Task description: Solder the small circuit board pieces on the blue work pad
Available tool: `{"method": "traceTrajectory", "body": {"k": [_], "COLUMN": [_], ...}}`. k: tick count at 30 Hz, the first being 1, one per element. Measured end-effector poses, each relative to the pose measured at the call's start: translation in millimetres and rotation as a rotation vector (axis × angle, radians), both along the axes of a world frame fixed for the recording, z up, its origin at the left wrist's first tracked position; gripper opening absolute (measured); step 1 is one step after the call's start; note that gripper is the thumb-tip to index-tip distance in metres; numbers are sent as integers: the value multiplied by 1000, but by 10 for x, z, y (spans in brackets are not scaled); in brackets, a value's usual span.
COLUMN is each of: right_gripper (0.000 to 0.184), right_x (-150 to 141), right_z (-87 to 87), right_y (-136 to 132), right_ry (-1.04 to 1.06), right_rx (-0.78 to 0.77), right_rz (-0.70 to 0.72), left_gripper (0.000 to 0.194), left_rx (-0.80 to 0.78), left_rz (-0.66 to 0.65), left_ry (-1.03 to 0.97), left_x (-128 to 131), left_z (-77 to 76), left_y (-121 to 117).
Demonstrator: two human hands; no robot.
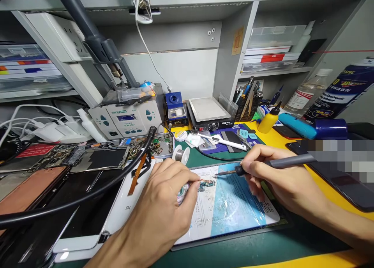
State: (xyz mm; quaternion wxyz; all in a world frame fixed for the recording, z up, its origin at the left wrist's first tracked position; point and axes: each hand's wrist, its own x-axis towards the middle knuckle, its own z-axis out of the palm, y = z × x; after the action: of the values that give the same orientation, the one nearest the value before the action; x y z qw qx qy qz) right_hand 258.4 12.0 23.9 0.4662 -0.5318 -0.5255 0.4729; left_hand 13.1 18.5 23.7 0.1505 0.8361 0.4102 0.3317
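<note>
My left hand is closed, thumb and index finger pinched at the left end of a small green circuit board. Beneath those fingers shows part of a round, white-and-green item, mostly hidden. In my right hand a soldering iron with a dark grey handle is held like a pen. Its thin tip points left, just above and right of the board. The board is over a printed white-and-blue sheet with a glossy, stained surface.
Behind the hands sit a solder spool, a blue soldering station, a hot plate and a grey hot-air station. A black hose crosses phones at left. A yellow bottle and a spray can stand right.
</note>
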Motion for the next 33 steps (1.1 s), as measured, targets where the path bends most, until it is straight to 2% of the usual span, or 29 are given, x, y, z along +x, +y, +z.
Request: {"method": "traceTrajectory", "body": {"k": [11,16,22,26,30,33], "right_gripper": [21,29,28,28,38,39], "right_x": [6,-28,-29,-16,-65,-104], "right_z": [-17,25,1,-11,64,112], "right_y": [29,14,35,61,45,23], "right_ry": [4,-1,82,101,37,14], "right_rx": [14,-16,17,4,49,85], "right_rz": [4,2,22,11,16,37], "left_gripper": [17,17,17,17,16,15], "left_rx": [22,49,115,72,4,-39], "left_rz": [5,2,9,15,6,4], "left_ry": [-5,-3,-27,-34,-55,-67], "left_x": [-3,-8,-10,-25,-30,-32], "left_z": [12,10,-10,0,37,57], "left_y": [12,-1,5,0,-4,-2]}}
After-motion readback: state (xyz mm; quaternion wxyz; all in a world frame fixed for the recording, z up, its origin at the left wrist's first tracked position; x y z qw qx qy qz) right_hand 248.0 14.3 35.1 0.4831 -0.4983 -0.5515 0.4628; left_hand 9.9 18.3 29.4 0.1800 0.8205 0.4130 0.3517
